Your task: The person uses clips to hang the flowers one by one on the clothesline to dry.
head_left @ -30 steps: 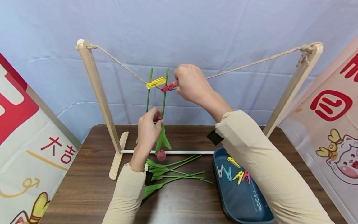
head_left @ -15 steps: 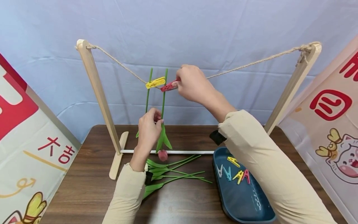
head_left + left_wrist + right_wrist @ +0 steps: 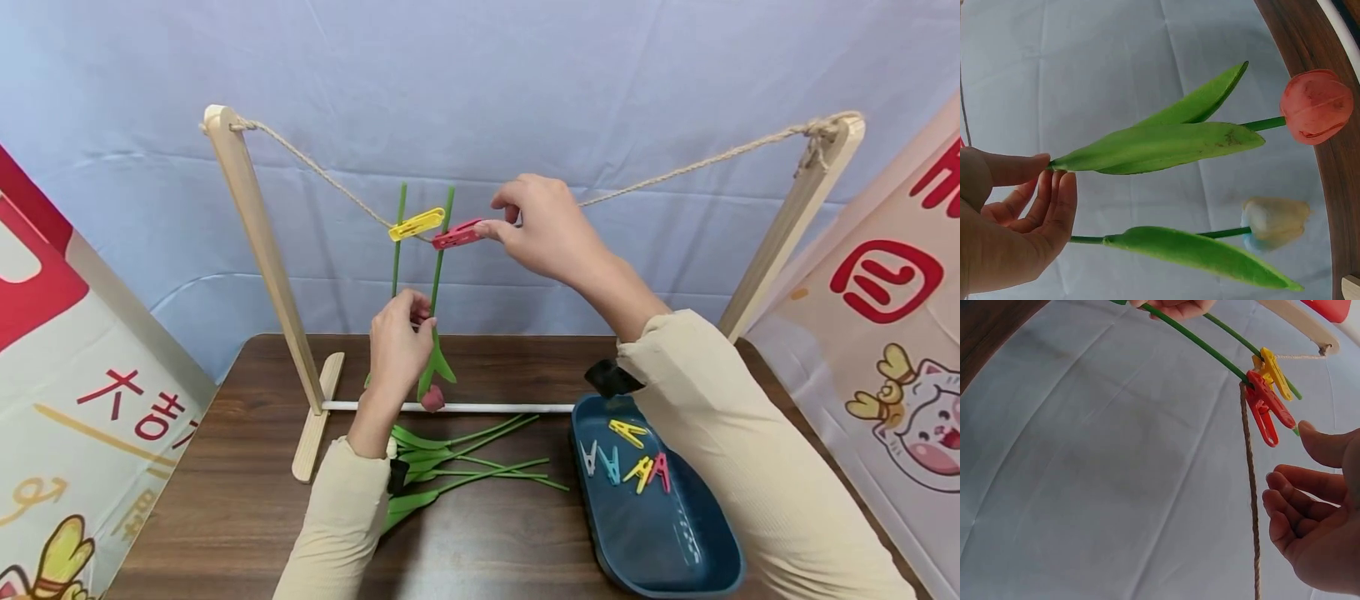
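My left hand (image 3: pixel 397 342) pinches the green stem of an upside-down pink tulip (image 3: pixel 1316 106), just above its leaves, between thumb and fingertips. Higher up, a red clothespin (image 3: pixel 457 234) clips that stem to the twine (image 3: pixel 675 170). Beside it on the left, a yellow clothespin (image 3: pixel 417 224) holds the stem of a white tulip (image 3: pixel 1275 224), also head down. My right hand (image 3: pixel 551 225) is at the outer end of the red clothespin, thumb and fingers spread. In the right wrist view a gap shows between this hand and the clothespin.
The twine sags between two wooden posts (image 3: pixel 262 250), joined low down by a white rod (image 3: pixel 517 408). Several green-stemmed flowers (image 3: pixel 442 458) lie on the brown table (image 3: pixel 225 517). At right, a blue tray (image 3: pixel 626 542) holds several loose clothespins (image 3: pixel 640 474).
My right hand has let go of the red clothespin and drawn back slightly to the right, its fingers spreading. The pink bloom has swung up a little. My left hand stays put.
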A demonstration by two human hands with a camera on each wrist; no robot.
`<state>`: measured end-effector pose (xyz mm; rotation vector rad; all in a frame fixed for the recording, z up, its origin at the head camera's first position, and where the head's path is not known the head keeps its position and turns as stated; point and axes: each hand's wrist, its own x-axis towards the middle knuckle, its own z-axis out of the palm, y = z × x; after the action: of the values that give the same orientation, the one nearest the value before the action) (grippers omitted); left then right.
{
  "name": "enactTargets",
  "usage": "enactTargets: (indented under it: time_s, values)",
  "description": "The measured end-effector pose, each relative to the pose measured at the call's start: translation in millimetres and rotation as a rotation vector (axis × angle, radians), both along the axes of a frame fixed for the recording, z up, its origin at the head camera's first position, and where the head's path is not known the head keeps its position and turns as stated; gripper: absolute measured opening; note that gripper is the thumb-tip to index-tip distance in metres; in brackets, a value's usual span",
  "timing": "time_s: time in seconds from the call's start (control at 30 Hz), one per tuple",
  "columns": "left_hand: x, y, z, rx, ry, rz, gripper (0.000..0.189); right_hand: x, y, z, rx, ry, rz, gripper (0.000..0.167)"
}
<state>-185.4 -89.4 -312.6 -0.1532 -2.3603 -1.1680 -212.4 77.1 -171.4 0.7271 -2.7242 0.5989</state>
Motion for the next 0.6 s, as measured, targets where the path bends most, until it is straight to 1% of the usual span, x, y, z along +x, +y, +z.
enactTargets:
  time_s: [0.3, 0.47, 0.6]
  values:
    - [-1.4, -0.8, -1.0, 0.006, -0.028, 0.002, 0.008, 3.9, 12.5, -1.5, -0.055, 0.023, 0.004, 0.029]
    - [-2.5, -1.8, -2.5, 0.004, 0.008, 0.003, 0.009, 7.9, 21.2, -4.1, -0.112, 0.032, 0.007, 0.024]
    - [-1.3, -3.0, -3.3, 0.002, 0.037, -0.005, 0.009, 11.2, 30.9, -8.2, -0.160, -0.007, -0.018, 0.022]
